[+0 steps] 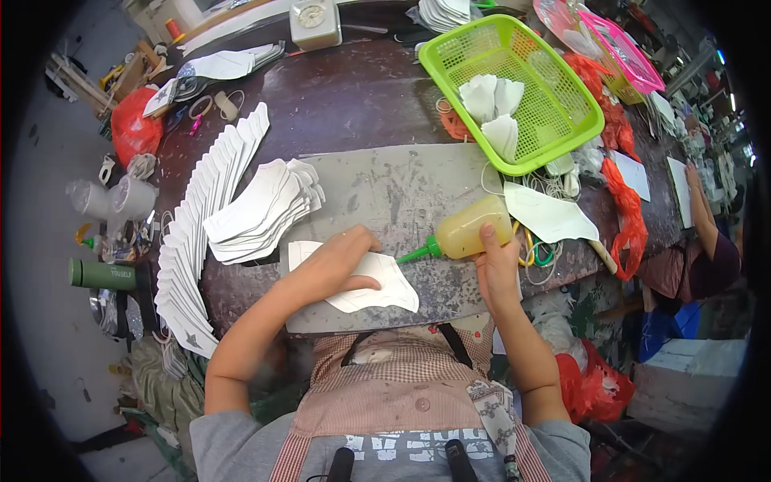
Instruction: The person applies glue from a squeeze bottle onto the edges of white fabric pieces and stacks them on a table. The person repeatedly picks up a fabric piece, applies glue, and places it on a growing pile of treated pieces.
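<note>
My left hand [333, 261] holds a white cut piece [376, 285] down on the worn grey board [409, 189], its thumb stretched over the piece and its fingers bent near the far edge. In my right hand [499, 263] is a squeeze bottle [470, 230] of yellowish liquid, tipped sideways. Its green nozzle [418, 253] points left, with the tip at the piece's upper edge; whether it touches cannot be made out. Just beyond my left hand lies a fanned stack of white pieces [265, 210]. A long overlapping row of similar pieces [189, 249] curves down the left side.
A green basket [590, 132] with some white pieces stands at the back right. Beside it lie a larger white sheet [548, 213], scissors [528, 247] and red plastic bags [630, 217]. A green flask [104, 275] is at far left. Another person's arm [703, 201] reaches in at right.
</note>
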Demonstrator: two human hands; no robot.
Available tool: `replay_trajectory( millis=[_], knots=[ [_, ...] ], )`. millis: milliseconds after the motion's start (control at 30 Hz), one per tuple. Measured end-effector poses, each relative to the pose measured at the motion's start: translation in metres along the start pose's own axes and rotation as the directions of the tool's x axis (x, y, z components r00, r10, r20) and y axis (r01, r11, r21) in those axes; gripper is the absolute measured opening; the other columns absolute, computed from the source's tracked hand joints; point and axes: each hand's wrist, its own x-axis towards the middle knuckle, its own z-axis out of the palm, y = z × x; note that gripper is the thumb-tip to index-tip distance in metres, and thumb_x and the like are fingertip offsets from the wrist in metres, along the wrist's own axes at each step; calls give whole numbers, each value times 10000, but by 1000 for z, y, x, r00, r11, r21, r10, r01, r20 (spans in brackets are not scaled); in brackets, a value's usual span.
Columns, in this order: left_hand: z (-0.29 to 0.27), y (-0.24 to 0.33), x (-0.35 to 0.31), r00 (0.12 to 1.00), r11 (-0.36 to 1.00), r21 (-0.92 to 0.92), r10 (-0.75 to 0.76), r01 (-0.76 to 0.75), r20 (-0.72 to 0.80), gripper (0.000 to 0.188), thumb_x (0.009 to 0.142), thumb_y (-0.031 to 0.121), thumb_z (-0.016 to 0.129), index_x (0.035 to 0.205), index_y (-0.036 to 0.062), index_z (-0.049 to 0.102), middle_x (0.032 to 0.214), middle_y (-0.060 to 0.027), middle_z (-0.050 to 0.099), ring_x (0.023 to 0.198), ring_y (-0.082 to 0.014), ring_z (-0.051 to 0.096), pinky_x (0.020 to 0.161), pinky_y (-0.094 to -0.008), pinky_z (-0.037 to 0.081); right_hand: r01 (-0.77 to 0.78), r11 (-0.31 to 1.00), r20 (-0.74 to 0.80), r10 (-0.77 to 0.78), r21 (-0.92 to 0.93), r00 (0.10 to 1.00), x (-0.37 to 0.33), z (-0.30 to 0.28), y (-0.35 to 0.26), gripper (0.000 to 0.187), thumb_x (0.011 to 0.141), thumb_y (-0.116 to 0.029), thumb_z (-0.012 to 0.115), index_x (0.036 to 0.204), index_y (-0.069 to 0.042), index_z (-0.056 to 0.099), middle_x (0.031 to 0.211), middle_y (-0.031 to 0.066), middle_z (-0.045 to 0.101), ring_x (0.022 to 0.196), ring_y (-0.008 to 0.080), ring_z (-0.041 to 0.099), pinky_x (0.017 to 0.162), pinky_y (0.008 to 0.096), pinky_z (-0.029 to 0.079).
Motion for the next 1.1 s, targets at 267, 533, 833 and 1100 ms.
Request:
replay_trajectory(
  millis=[267,533,833,1100],
  knots=[
    [1,-3,1,999,999,28,-28,27,16,510,738,311,804,1070,27,542,1078,-133,497,1021,-343,542,876,-410,460,-51,997,7,52,-51,999,14,12,7,462,891,-293,755,1182,13,569,1060,87,641,942,173,648,783,313,559],
    [2,-4,1,1000,999,32,13,-12,-20,489,752,340,767,1029,22,519,1043,-140,479,988,-346,532,837,-433,451,-42,985,13,45,-164,999,8,5,5,485,876,-305,771,1171,29,578,1051,85,645,936,167,639,807,307,539],
    [1,1,0,999,998,41,-47,47,-1,498,743,323,797,1044,20,542,1088,-139,504,1028,-350,542,877,-409,460,-10,968,-20,5,-252,1000,-10,-14,-2,492,859,-320,785,1140,40,605,1014,78,660,906,140,622,824,282,501],
    [1,7,-1,996,994,61,-90,90,-6,499,750,325,793,1047,15,539,1132,-157,509,1060,-375,543,906,-419,458,-15,959,-40,4,-282,999,-39,-28,-11,465,870,-315,765,1130,38,611,1007,72,662,908,140,620,824,284,496]
  ],
)
